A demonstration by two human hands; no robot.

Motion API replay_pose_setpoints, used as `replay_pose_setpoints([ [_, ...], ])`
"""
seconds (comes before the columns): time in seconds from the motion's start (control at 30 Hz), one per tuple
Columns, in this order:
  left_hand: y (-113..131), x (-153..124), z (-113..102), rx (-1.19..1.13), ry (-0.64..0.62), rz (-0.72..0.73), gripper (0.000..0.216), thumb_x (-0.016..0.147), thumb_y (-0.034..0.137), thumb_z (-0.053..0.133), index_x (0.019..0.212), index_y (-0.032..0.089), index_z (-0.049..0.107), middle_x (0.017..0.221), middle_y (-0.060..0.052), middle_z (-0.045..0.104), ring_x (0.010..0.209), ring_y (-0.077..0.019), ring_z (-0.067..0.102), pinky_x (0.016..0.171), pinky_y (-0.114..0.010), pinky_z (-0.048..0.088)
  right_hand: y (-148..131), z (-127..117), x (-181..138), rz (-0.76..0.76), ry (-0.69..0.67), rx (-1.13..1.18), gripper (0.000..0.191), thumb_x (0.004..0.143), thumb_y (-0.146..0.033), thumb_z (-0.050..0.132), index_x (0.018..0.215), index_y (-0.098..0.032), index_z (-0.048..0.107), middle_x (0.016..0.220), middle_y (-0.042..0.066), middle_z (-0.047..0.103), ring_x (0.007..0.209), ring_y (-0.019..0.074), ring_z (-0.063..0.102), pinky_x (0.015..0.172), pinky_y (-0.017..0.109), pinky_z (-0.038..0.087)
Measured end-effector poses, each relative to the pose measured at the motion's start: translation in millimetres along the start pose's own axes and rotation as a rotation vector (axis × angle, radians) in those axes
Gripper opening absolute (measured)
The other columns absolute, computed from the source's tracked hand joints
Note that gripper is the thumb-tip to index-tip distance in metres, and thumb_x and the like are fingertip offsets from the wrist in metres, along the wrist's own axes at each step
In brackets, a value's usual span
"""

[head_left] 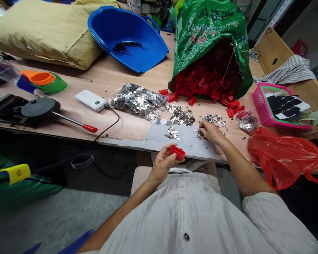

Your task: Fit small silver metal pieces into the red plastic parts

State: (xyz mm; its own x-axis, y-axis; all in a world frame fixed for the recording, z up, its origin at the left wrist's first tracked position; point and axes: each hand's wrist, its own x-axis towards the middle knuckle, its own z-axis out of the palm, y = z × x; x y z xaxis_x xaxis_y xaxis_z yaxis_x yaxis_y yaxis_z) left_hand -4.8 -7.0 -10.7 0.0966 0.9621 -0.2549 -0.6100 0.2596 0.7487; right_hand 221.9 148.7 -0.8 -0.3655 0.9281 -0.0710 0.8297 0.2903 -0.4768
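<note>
Working remotely, I saw the left hand point(163, 164) pinch a red part point(177, 152) near the front of the table point(134, 128), hollow upward, probably for visibility, while at its 2 o'clock the right hand point(211, 132), fingers narrowed, met small metal pieces point(200, 136), its grip unclear.

Seen from above, the person's left forearm point(132, 203) slants up from the lower left to the left hand point(162, 166), held close before the waist, palm turned inward, thumb and fingers curled in a grip. The right forearm point(240, 165) angles forward and inward; the right hand point(210, 132) sits farther out, knuckles up, fingers bent downward, their tips too small to make out.
</note>
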Motion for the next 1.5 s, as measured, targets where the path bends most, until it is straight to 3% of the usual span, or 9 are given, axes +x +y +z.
replay_pose_setpoints([
  [0.3, -5, 13, 4, 0.072, 0.032, 0.025, 0.045, 0.073, 0.027, 0.078, 0.114, 0.021, 0.060, 0.096, -0.004, 0.068, 0.089, -0.0180, 0.067, 0.078, -0.036, 0.060, 13, 7, -8, -0.031, 0.088, 0.340, 0.012, 0.082, -0.026, 0.059, 0.091, -0.022, 0.065, 0.090, 0.002, 0.069, 0.079, 0.0169, 0.061, 0.075, 0.030, 0.045],
  [0.53, -13, 20, 11, 0.581, 0.066, 0.409, 0.035, 0.075, 0.024, 0.076, 0.108, 0.021, 0.065, 0.108, -0.005, 0.066, 0.095, -0.0156, 0.065, 0.087, -0.029, 0.056, -26, 22, -43, -0.056, 0.009, 0.854, 0.022, 0.082, -0.038, 0.065, 0.094, -0.020, 0.063, 0.089, 0.001, 0.063, 0.079, 0.0138, 0.057, 0.073, 0.027, 0.045],
  [0.67, -13, 19, 15, 0.755, 0.048, 0.552, 0.033, 0.080, 0.025, 0.072, 0.112, 0.022, 0.064, 0.110, -0.007, 0.065, 0.098, -0.0171, 0.065, 0.084, -0.029, 0.058, -47, 33, -61, -0.047, 0.010, 0.883, 0.022, 0.084, -0.039, 0.064, 0.095, -0.020, 0.061, 0.086, 0.001, 0.060, 0.076, 0.0133, 0.055, 0.070, 0.027, 0.044],
  [0.87, -11, 18, 19, 0.899, 0.019, 0.694, 0.031, 0.083, 0.022, 0.068, 0.113, 0.022, 0.063, 0.109, -0.008, 0.067, 0.102, -0.0188, 0.065, 0.087, -0.032, 0.057, -63, 44, -70, -0.053, 0.145, 0.792, 0.016, 0.087, -0.036, 0.060, 0.092, -0.021, 0.058, 0.081, 0.000, 0.059, 0.067, 0.0125, 0.053, 0.064, 0.026, 0.042],
  [1.0, -10, 16, 22, 0.886, 0.057, 0.683, 0.032, 0.082, 0.023, 0.069, 0.113, 0.022, 0.064, 0.109, -0.008, 0.068, 0.101, -0.0194, 0.066, 0.088, -0.033, 0.056, -71, 48, -75, -0.044, 0.227, 0.750, 0.013, 0.089, -0.034, 0.056, 0.091, -0.021, 0.056, 0.081, 0.001, 0.060, 0.067, 0.0131, 0.054, 0.063, 0.026, 0.043],
  [1.5, -9, 13, 26, 0.739, 0.084, 0.517, 0.033, 0.078, 0.025, 0.072, 0.111, 0.024, 0.067, 0.111, -0.007, 0.067, 0.099, -0.0203, 0.064, 0.086, -0.032, 0.056, -72, 50, -80, -0.034, 0.253, 0.701, 0.015, 0.089, -0.037, 0.055, 0.092, -0.022, 0.056, 0.081, 0.001, 0.058, 0.066, 0.0136, 0.051, 0.062, 0.026, 0.042],
])
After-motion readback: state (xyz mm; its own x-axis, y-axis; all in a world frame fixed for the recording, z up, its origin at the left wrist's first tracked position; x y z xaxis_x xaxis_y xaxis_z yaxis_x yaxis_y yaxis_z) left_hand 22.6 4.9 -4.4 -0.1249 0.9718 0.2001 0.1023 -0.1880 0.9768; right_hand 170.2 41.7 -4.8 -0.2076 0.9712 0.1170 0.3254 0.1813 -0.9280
